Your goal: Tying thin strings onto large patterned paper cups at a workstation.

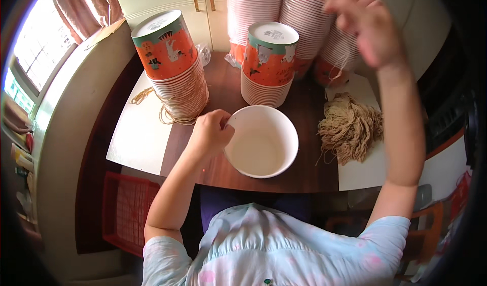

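A white-lined paper bucket (264, 144) sits mouth up at the table's front edge, in front of me. My left hand (210, 132) is closed at its left rim, with curled fingers and thumb against the wall. High at the upper right, my right hand (366, 29) is raised in front of the tall stacks, its fingers bent and blurred. A thin pale cord (345, 62) hangs just below it; whether the hand holds it is unclear. On the right of the table lies a loose bundle of tan cords (350, 128).
An upside-down stack of orange-and-green paper buckets (167, 47) stands at the left, cords around its base. A shorter stack (271, 62) is behind the bucket. Tall bucket stacks (256, 12) rise at the back. A red plastic basket (129, 210) is below the table's left.
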### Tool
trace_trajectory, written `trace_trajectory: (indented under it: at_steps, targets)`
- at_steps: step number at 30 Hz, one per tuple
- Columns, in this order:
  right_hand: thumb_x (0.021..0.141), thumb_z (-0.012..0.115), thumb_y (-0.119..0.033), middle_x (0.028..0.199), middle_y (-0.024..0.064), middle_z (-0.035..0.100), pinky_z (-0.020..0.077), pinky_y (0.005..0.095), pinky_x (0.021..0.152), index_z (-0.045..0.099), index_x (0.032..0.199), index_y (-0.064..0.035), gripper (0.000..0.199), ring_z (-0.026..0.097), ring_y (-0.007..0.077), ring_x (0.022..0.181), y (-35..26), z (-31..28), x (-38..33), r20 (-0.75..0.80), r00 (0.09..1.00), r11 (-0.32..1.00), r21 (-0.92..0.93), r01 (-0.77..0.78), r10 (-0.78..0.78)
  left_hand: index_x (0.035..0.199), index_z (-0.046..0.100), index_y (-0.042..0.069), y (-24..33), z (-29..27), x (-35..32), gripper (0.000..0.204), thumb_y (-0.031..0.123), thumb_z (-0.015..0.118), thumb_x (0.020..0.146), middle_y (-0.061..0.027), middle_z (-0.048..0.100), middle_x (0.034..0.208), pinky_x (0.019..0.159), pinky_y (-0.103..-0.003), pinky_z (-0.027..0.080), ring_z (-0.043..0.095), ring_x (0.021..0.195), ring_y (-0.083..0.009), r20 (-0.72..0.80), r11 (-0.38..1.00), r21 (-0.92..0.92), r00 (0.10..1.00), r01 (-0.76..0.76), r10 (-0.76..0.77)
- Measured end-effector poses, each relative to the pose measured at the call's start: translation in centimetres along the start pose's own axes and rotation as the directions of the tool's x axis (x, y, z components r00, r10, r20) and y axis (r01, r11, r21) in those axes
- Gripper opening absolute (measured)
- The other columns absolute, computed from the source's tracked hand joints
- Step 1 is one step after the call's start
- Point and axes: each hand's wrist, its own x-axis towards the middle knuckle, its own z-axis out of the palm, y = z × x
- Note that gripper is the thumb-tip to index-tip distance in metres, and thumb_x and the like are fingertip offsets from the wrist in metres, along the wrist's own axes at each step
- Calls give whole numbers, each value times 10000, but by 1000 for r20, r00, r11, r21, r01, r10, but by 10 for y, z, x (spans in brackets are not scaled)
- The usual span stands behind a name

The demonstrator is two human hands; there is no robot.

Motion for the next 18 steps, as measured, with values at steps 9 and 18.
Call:
trace_trajectory:
  at_steps: [9,18]
  targets:
    - [894,625,-141,776,-9,644,358,156,502,665,977,-43,135,477,-7,587,26,53,-22,131,944,901,285,-327,302,1125,624,2,29,-15,1,428,184,752,759,-99,587,936,729,-307,498,615,824,-214,-22,964,102,968,-245,249]
    - [868,641,-96,699,-2,576,271,161,377,614,849,-71,41,418,30,461,1,-10,5,-98,956,863,463,-204,278,930,699,12,98,93,124,206,197,623,883,-104,686,743,699,-346,533,675,713,-214,479,870,-225,728,-438,490]
